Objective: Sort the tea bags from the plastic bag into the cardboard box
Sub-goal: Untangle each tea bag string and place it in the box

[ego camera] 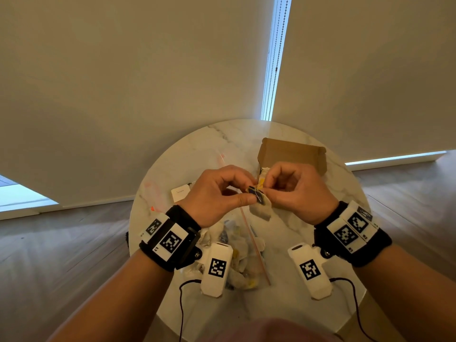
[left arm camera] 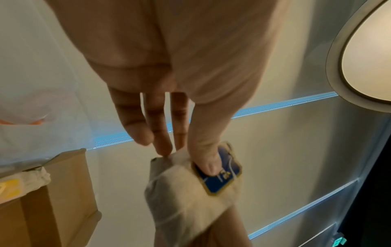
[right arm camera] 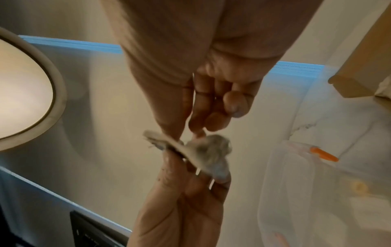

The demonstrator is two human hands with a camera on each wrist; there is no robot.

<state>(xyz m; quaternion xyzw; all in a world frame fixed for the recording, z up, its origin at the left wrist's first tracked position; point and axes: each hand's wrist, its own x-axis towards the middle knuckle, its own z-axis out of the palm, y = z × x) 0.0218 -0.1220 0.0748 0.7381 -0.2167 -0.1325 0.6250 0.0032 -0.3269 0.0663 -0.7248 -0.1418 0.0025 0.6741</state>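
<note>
Two hands on one tea bag (ego camera: 259, 209) here, held up over the round marble surface (ego camera: 197, 154). Nearest the camera, the clear plastic bag (ego camera: 243, 253) lies between the wrists with a heap of tea bags left inside, so my guess is the job's far from done. Above it, the left hand (ego camera: 217, 193) pinches the bag's blue tag (ego camera: 255, 192) under the thumb, and the right hand (ego camera: 296, 191) pinches the same bag from the other side. Probably they're tidying the tag and string against the pouch so it packs flat, but that's a guess.

Just past the hands sits the open cardboard box (ego camera: 293, 151), with at least one yellow-tagged tea bag (ego camera: 262, 180) already in it. Holding the work right beside the box keeps the drop short.

The left wrist view shows the thumb (left arm camera: 208, 160) flat on the tag (left arm camera: 220, 173), hard to read from the head view. The right wrist view shows the pouch (right arm camera: 208, 150) bunched between fingertips, though blurry.
</note>
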